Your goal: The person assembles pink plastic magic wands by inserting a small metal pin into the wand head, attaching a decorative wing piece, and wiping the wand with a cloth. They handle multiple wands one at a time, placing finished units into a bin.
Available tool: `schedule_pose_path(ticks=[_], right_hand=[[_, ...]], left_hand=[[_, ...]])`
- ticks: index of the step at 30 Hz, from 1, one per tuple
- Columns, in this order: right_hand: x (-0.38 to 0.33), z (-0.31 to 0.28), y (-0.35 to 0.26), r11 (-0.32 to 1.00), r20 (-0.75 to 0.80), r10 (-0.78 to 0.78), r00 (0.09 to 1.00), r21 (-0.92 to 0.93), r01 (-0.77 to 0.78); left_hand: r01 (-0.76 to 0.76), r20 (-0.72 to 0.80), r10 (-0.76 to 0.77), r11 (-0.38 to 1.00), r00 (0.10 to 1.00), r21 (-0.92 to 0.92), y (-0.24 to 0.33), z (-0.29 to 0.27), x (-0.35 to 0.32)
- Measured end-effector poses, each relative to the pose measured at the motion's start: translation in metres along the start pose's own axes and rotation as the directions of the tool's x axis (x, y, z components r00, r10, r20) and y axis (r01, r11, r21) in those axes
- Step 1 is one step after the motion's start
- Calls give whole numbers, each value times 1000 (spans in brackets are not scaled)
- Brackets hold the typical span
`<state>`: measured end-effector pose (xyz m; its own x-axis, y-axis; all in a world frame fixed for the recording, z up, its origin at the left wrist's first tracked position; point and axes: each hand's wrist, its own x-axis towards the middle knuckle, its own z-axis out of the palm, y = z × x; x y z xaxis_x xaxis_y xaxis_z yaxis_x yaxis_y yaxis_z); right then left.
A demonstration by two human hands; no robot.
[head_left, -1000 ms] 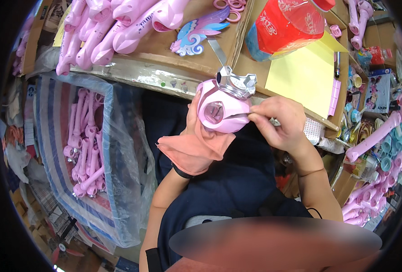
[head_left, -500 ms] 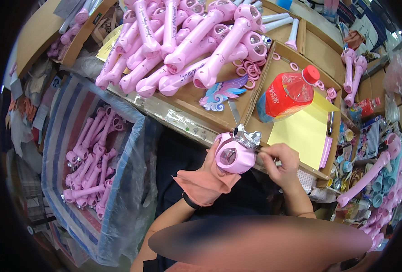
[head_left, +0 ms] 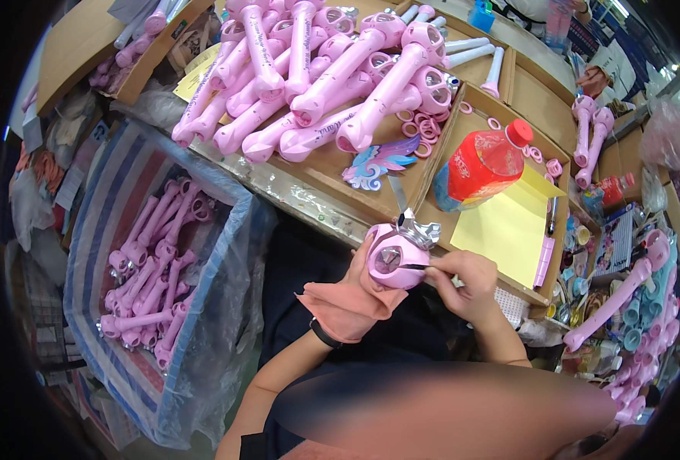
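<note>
My left hand [head_left: 357, 270] is closed around a pink toy wand [head_left: 410, 259], its round windowed head facing up. A peach cloth [head_left: 347, 310] lies between that hand and wrist. A shiny silver crown-shaped piece [head_left: 419, 232] sits at the head's upper end. My right hand [head_left: 468, 282] pinches a thin dark stick-like tool [head_left: 415, 267], whose tip reaches across the head to the edge of the round window. What kind of tool it is cannot be made out. The wand's handle is hidden beneath the head and my hand.
Many pink wands [head_left: 309, 100] are heaped on the bench ahead. A red-capped bottle [head_left: 484, 165] stands beside yellow paper [head_left: 501, 234] in a cardboard tray. Pink rings [head_left: 426, 126] and a winged blue-purple piece [head_left: 378, 162] lie nearby. A striped bag [head_left: 229, 230] at left holds more wands.
My right hand has shifted slightly left and the dark tool now lies across the wand head towards its window. The left hand keeps its hold on the wand.
</note>
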<state>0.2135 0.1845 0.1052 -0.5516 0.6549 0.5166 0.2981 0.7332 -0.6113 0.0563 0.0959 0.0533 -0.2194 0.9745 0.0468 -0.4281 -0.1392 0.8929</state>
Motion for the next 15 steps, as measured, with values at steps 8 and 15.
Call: schedule_pose_path(ticks=[8, 15], right_hand=[[5, 0, -2, 1000, 33, 4, 999, -24, -4], [7, 1, 3, 996, -52, 70, 996, -56, -73]], left_hand=[[6, 83, -17, 991, 996, 133, 2, -7, 3], [8, 69, -25, 971, 997, 239, -4, -10, -3]])
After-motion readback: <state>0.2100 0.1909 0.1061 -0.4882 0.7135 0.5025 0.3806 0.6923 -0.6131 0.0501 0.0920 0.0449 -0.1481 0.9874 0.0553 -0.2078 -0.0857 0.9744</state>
